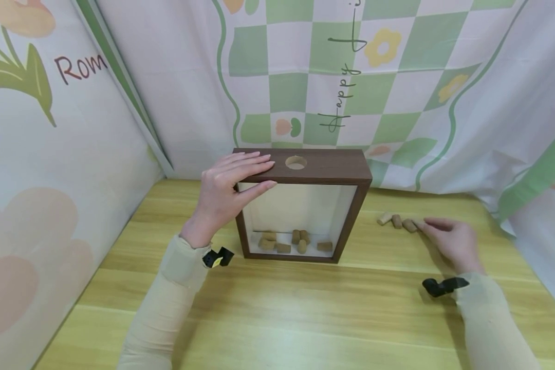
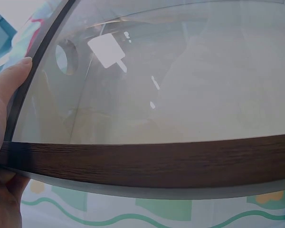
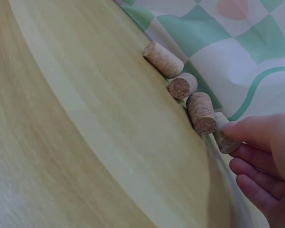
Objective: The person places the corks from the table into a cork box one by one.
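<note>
A shallow dark-brown wooden frame box [image 1: 326, 165] with a clear front stands upright on the table. A round hole [image 1: 296, 163] is cut in its top. Several corks [image 1: 283, 248] lie inside on its white floor. My left hand [image 1: 224, 190] rests on the top's left end, fingers straight along it and thumb at the front edge. To the right of the box, my right hand [image 1: 453, 244] pinches a cork [image 3: 224, 135] between thumb and forefinger, at the end of a short row. The other corks in that row [image 3: 163, 60] lie on the table beside it.
The wood-grain table [image 1: 277, 313] extends in front of the box. Behind it hangs a green-and-white checked cloth [image 1: 333, 92], close to the box and the row of corks. A printed white cloth [image 1: 74, 169] borders the left side.
</note>
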A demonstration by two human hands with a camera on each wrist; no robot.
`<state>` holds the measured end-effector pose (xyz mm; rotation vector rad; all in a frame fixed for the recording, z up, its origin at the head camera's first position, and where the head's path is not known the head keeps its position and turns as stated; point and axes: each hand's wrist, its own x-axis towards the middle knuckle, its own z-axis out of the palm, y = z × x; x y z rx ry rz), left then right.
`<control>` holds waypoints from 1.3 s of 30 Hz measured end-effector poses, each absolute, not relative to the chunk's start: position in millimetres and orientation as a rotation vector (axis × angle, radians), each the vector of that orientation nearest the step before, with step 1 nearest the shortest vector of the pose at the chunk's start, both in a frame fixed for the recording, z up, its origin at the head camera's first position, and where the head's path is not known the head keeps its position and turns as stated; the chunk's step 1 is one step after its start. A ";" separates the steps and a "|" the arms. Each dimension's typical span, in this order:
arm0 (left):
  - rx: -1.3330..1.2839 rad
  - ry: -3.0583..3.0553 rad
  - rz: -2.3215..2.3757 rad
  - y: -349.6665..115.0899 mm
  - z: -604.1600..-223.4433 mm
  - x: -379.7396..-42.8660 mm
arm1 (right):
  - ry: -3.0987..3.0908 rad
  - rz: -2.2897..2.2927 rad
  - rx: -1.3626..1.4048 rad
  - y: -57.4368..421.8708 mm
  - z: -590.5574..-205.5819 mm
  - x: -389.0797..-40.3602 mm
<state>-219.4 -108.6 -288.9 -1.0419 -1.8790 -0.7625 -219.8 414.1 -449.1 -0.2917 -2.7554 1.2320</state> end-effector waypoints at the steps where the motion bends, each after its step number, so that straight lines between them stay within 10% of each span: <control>1: -1.041 -1.880 -0.762 -108.7 -289.1 -219.3 | -2.751 1.240 -0.300 414.3 -449.0 -219.6; 39: -1.053 -1.877 -0.772 -109.0 -290.3 -220.3 | -2.513 1.220 -0.176 348.9 -343.3 -201.8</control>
